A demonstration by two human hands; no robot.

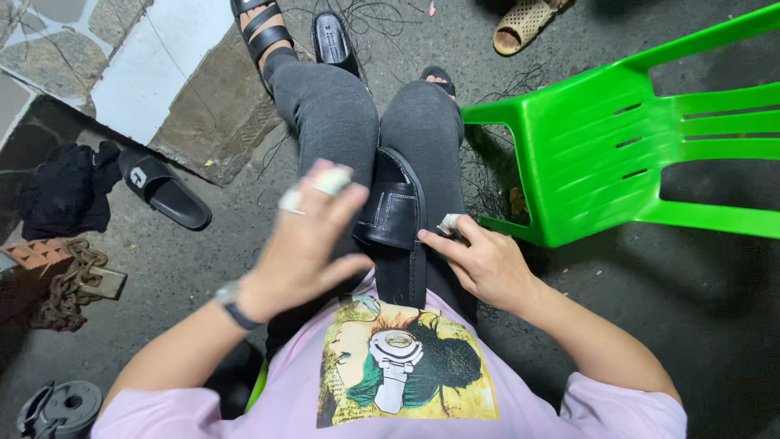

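Note:
A black leather shoe lies on my lap between my grey-trousered legs, its toe pointing away from me. My left hand hovers over the shoe's left side with fingers spread, white tape on two fingertips, holding nothing I can make out. My right hand rests against the shoe's right edge, thumb and taped forefinger pinched at the sole seam; whether it holds a needle or thread is too small to tell. A dark watch sits on my left wrist.
A green plastic chair lies tipped to my right. A second black shoe lies by my feet among loose black threads. A black slide sandal, dark cloth, a brick with a rusty chain and a round weight sit to the left.

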